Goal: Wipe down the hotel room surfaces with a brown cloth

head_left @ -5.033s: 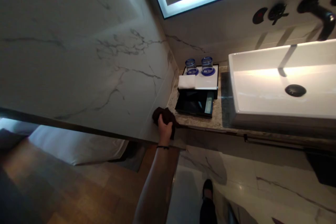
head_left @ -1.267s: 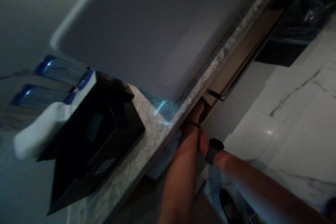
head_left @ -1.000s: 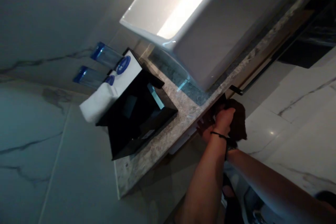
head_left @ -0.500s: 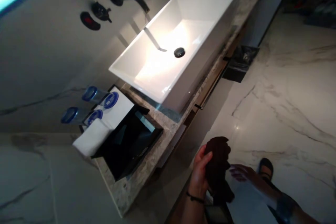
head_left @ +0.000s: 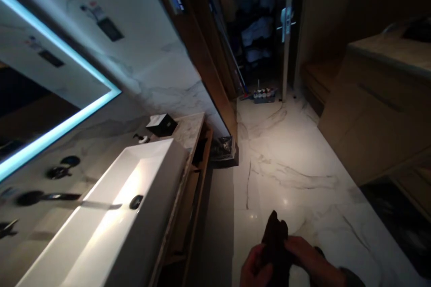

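A dark brown, crumpled cloth (head_left: 276, 251) hangs in front of me, low in the view above the floor. My left hand (head_left: 255, 267) is closed on its left side, with the thumb across the front. My right hand (head_left: 305, 253) pinches its right edge, fingers closed. The cloth's lower end runs out of the picture. To the left stands a long white basin (head_left: 158, 188) with a black drain plug (head_left: 136, 202), and a dark tap (head_left: 50, 197) reaches over it from the wall.
A lined waste bin (head_left: 224, 154) stands beyond the vanity. At the counter's far end sits a black tissue box (head_left: 162, 124). A caddy of bottles (head_left: 264, 95) is on the marble floor (head_left: 286, 166) by an ajar door (head_left: 288, 31). Wooden cabinets (head_left: 380, 107) line the right.
The view has swung from the basin's near end toward the doorway. My right hand, apart from the cloth before, now grips it together with my left.
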{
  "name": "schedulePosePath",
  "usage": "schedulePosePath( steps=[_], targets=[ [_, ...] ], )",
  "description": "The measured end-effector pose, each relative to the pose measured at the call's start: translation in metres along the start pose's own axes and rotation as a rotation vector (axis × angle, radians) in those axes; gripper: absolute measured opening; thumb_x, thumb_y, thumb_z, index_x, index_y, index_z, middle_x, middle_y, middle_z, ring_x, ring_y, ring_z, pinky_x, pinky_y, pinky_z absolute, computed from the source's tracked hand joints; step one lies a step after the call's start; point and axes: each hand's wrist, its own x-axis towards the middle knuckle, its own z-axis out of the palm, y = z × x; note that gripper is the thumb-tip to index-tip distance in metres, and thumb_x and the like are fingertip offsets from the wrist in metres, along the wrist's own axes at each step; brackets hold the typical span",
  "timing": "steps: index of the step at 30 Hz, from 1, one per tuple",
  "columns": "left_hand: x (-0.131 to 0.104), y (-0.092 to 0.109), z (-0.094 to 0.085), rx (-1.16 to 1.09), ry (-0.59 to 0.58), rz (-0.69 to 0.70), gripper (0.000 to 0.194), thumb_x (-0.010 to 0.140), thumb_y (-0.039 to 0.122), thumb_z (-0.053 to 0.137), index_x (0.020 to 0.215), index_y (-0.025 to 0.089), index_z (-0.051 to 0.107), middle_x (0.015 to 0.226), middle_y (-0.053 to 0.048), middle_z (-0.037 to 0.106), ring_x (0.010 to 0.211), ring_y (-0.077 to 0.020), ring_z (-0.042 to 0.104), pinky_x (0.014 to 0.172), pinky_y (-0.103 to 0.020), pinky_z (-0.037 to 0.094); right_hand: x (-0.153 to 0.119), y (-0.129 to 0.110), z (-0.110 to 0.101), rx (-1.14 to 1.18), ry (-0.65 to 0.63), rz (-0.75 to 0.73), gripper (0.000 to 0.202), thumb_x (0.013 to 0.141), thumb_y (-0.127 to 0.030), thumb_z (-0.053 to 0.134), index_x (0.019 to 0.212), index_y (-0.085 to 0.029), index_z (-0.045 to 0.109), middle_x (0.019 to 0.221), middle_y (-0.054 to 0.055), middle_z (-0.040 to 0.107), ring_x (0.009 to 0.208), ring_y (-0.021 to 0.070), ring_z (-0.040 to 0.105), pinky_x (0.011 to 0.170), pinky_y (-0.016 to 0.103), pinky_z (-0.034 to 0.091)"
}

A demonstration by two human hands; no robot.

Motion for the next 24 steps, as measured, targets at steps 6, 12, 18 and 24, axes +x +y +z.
schedulePosePath(
  steps=[6,12,18,24],
  targets=[
    [0.049,0.081,0.117,0.225,0.112,0.042,0.044,0.049,0.039,0.083,0.083,0.016,0.068,0.084,-0.005,0.071,0.083,-0.0189,0.064,0.075,-0.026,0.050,-0.038,-0.124,-0.095,0.020,0.357,-0.259,0.041,0.065,-0.050,0.075,0.082,-0.013,0.068,0.076,0.003,0.066,0.074,0.0210,0.059,0.070,0.032,0.046],
    [0.118,0.147,0.163,0.398,0.249,0.072,0.045,0.036,0.033,0.079,0.076,0.016,0.067,0.072,0.000,0.069,0.069,-0.0140,0.061,0.061,-0.020,0.048,-0.072,-0.162,-0.167,0.134,0.587,-0.352,0.046,0.068,-0.056,0.073,0.082,-0.014,0.062,0.078,0.004,0.065,0.072,0.0185,0.059,0.067,0.030,0.046],
    [0.179,0.191,0.226,0.685,0.137,0.136,0.047,0.036,0.037,0.078,0.078,0.016,0.069,0.070,-0.001,0.069,0.068,-0.0168,0.062,0.058,-0.022,0.047,-0.077,-0.189,-0.197,0.165,0.683,-0.457,0.046,0.071,-0.059,0.071,0.075,-0.015,0.058,0.072,0.002,0.061,0.070,0.0171,0.057,0.065,0.029,0.046],
    [0.248,0.228,0.312,0.944,-0.058,0.295,0.051,0.046,0.049,0.074,0.085,0.016,0.071,0.066,-0.001,0.066,0.057,-0.0157,0.058,0.050,-0.023,0.044,-0.064,-0.239,-0.235,0.148,0.783,-0.577,0.039,0.076,-0.053,0.070,0.077,-0.016,0.057,0.076,0.001,0.061,0.074,0.0165,0.058,0.067,0.027,0.046]
  ],
)
